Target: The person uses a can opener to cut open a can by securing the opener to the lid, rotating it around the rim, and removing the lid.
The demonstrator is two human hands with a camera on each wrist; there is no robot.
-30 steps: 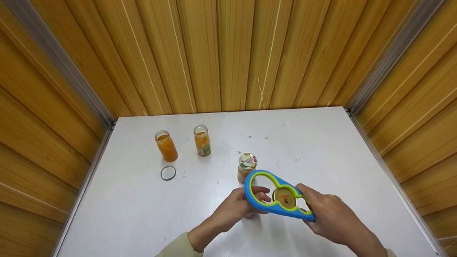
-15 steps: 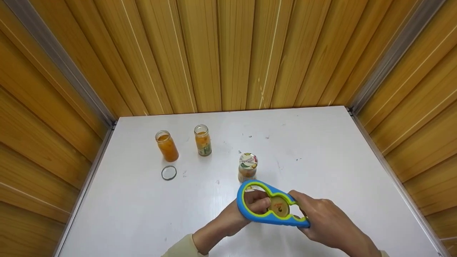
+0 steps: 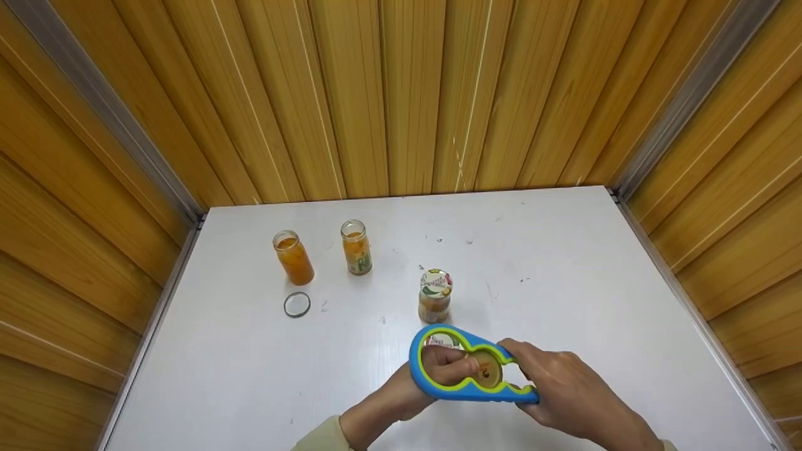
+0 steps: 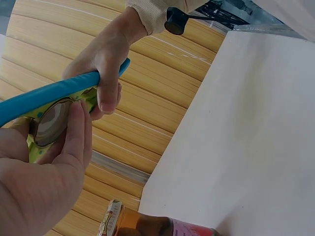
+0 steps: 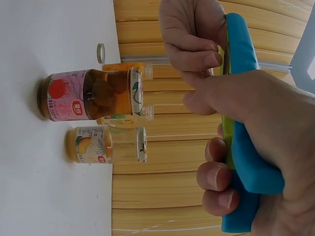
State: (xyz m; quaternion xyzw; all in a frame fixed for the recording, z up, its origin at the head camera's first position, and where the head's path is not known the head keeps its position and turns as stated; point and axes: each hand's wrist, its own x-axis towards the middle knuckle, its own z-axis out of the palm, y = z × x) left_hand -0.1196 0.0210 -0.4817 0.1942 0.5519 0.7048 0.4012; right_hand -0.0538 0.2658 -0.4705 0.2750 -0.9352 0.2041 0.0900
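My right hand (image 3: 567, 388) grips the narrow end of a blue and green jar opener (image 3: 474, 394), held up off the white table. Wedged in its middle opening is a gold jar lid (image 3: 492, 371). Through the opener's large loop comes my left hand (image 3: 401, 389), its thumb and fingers pinching that lid at the edge, as the left wrist view shows at the lid (image 4: 53, 123). Behind the opener stands a capped jar with a pink label (image 5: 69, 96); from the head only its printed cap shows through the loop. A second capped jar (image 3: 434, 300) stands just beyond.
Two uncapped jars of orange contents stand further back on the left, one jar (image 3: 294, 260) near the table's left side and the other jar (image 3: 357, 254) to its right. A loose lid (image 3: 297, 304) lies before them. Wood-patterned panels (image 3: 407, 100) border the white table (image 3: 250, 376).
The opener and both hands have moved down and slightly left, uncovering the near capped jars. My left fingers, at first apart from the lid, have closed onto it.
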